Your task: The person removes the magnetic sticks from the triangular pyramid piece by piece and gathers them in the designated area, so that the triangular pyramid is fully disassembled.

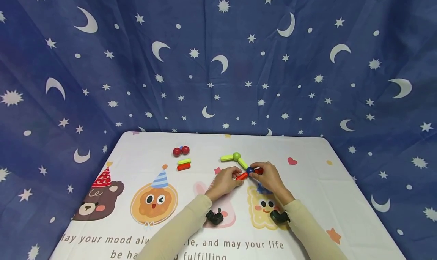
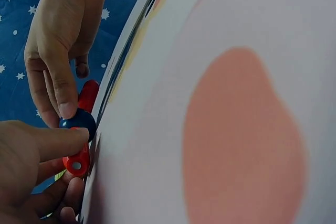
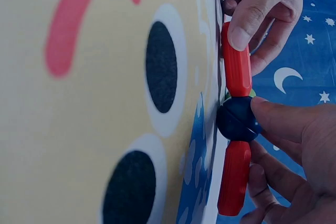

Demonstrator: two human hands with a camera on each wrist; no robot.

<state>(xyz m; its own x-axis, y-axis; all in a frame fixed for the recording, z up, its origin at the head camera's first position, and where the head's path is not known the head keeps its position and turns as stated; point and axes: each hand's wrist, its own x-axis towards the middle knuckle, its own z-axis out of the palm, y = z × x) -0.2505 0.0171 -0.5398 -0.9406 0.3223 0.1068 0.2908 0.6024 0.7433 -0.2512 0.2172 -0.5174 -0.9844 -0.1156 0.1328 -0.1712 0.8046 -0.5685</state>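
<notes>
A child's play corner, staged like a home playroom; a blue star-and-moon cloth [image 1: 218, 59] fills the upper frame as backdrop; below it lies a cartoon-animal mat [image 1: 307, 184]; coloured toy rods and balls [image 1: 181, 157] sit at its centre.

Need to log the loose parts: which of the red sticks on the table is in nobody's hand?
The red stick at left, lying just under the yellow-green stick below the two red balls. The other two red sticks join the blue ball between both hands.
</notes>
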